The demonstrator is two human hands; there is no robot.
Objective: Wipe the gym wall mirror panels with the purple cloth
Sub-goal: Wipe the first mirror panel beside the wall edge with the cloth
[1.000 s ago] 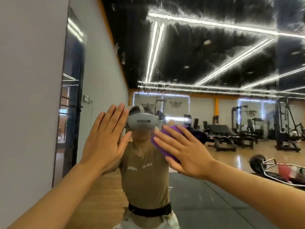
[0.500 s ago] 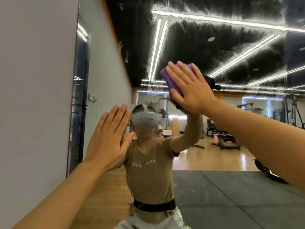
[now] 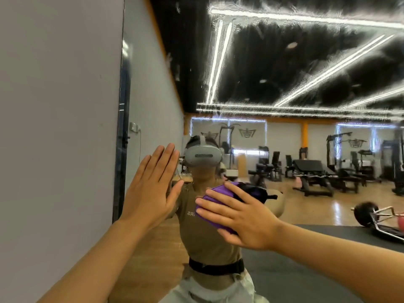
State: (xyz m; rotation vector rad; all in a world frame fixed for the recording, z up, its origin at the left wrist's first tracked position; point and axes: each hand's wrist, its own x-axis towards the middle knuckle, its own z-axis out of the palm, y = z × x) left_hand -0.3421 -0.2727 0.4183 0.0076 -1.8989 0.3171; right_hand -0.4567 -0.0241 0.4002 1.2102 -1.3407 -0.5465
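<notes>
The wall mirror panel [image 3: 284,68] fills most of the view and shows streaky smears across its upper part. My right hand [image 3: 242,217] presses the folded purple cloth [image 3: 215,194] flat against the glass at chest height, fingers spread and straight. Most of the cloth is hidden under the palm. My left hand [image 3: 153,189] rests flat on the mirror to the left of the cloth, fingers straight and together, holding nothing. Behind both hands the glass reflects a person wearing a headset.
A plain grey wall [image 3: 56,127] borders the mirror's left edge [image 3: 121,127]. The reflection shows weight benches and machines [image 3: 317,173] on a wooden floor, a barbell plate with a frame [image 3: 367,214] at right, and a dark floor mat [image 3: 306,270].
My right hand has swept the cloth down the glass from above head height to chest height. One second ago it was near this level, so it went up and came back. My left hand stayed put.
</notes>
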